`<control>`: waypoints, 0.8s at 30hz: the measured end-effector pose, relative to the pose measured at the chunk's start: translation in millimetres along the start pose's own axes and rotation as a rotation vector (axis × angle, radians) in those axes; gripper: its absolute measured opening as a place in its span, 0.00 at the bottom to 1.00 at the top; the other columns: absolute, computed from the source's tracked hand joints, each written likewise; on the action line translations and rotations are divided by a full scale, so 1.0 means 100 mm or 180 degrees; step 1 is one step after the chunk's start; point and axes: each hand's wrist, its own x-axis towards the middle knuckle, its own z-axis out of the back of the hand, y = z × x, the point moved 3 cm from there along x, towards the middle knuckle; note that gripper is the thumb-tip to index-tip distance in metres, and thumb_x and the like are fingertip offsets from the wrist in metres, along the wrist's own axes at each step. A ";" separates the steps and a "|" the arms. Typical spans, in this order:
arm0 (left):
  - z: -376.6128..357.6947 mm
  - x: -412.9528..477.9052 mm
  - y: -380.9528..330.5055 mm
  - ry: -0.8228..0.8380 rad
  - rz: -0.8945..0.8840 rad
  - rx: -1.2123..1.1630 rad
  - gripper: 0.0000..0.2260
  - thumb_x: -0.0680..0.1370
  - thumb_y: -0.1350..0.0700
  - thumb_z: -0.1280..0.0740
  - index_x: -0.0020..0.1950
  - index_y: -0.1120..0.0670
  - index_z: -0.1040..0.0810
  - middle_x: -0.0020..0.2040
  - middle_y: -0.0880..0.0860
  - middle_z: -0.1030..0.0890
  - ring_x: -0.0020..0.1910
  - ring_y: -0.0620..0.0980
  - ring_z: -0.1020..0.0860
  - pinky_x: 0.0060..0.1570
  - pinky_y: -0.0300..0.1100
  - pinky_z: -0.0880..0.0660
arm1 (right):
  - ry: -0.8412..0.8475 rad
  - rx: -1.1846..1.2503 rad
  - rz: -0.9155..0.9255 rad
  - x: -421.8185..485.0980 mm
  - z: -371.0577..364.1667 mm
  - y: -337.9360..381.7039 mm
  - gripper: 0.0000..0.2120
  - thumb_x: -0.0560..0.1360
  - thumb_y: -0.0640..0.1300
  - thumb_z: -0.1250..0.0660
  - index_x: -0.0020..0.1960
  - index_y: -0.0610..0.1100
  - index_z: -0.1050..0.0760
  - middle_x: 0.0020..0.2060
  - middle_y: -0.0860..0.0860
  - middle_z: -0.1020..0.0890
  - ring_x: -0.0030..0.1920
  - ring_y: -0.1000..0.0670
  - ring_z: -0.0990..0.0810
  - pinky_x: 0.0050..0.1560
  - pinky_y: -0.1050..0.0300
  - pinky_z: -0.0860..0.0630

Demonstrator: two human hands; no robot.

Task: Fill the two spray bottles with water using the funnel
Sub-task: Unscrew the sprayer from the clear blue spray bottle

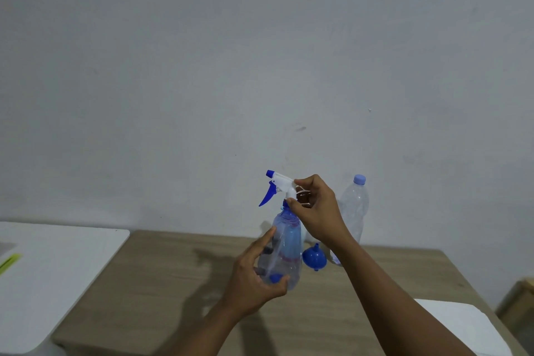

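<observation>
Right hand [316, 208]: fingers pinch the white and blue trigger head [278, 185] at its collar. Left hand [254, 274]: fingers wrapped around the lower body of the spray bottle [284, 251], held upright just above the bench [161, 274]. Blue funnel [314, 257] lies on the bench just beside the bottle; a capped water bottle [354, 208] stands behind it. Assessment: the spray bottle is thin clear plastic, light, likely to flex under squeeze and slippery if wet. Hold low on the body, turn at the collar, not the trigger.
</observation>
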 end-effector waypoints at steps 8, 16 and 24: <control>-0.01 0.02 0.03 0.0039 0.0025 -0.0035 0.39 0.64 0.47 0.20 0.72 0.41 0.34 0.62 0.36 0.25 0.61 0.45 0.24 0.43 0.36 0.19 | -0.0024 -0.0016 0.0025 0.02 0.01 -0.02 0.19 0.71 0.40 0.22 0.51 0.57 0.28 0.49 0.60 0.18 0.46 0.56 0.17 0.42 0.66 0.20; -0.02 0.05 0.00 0.0068 0.0038 -0.0020 0.38 0.64 0.45 0.21 0.71 0.41 0.34 0.63 0.39 0.24 0.61 0.41 0.25 0.43 0.34 0.20 | -0.0007 -0.0006 0.0021 0.04 0.01 -0.04 0.20 0.71 0.41 0.22 0.53 0.57 0.28 0.50 0.58 0.18 0.48 0.53 0.17 0.44 0.64 0.19; -0.02 0.07 0.04 0.0106 0.0048 -0.0031 0.38 0.65 0.45 0.21 0.71 0.40 0.34 0.64 0.34 0.26 0.62 0.41 0.25 0.44 0.34 0.20 | 0.0018 -0.0041 0.0012 0.06 0.01 -0.03 0.20 0.72 0.42 0.22 0.53 0.58 0.29 0.50 0.58 0.19 0.47 0.55 0.17 0.44 0.65 0.19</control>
